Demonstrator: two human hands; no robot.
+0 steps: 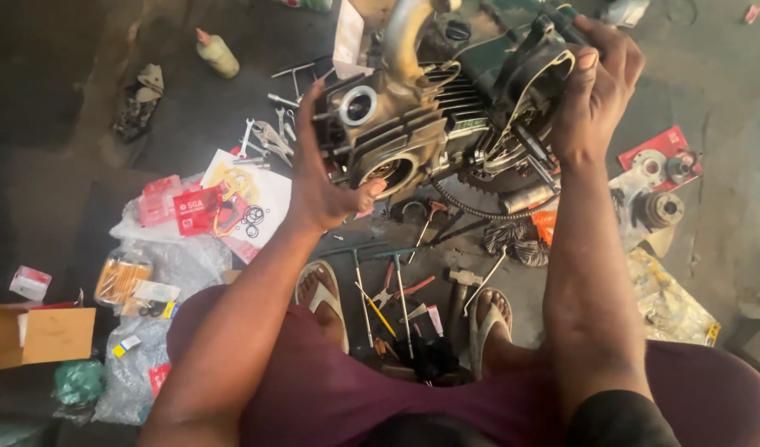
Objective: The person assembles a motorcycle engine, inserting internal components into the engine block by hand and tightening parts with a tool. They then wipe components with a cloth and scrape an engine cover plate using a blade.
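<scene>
Between the two hands, lifted clear of the floor, sits a small motorcycle engine (433,124), finned cylinder toward the camera and the open crankcase side turned to the right. Left hand (318,178) cups the cylinder-head end, fingers spread up its side and thumb hooked under the round port, a wide grip bearing on the metal rather than wrapped round it. Right hand (595,91) closes over the rim of the open case cover, fingers curled on top, a firm grip on the casting. A drive chain (479,207) droops from the underside just below the right wrist.

Judging by the pose, the step in hand looks like turning or steadying the engine for inspection (it is heavy and greasy, so both holds matter). Any next move would call for keeping the weight balanced and the chain clear.

Below the hands, T-handle wrenches (380,281) and pliers (396,290) lie between the sandalled feet. Beyond the left hand are spanners (268,141), a gasket sheet (247,194) and a glue bottle (217,54); beyond the right, a clutch part (659,209) on red packaging.
</scene>
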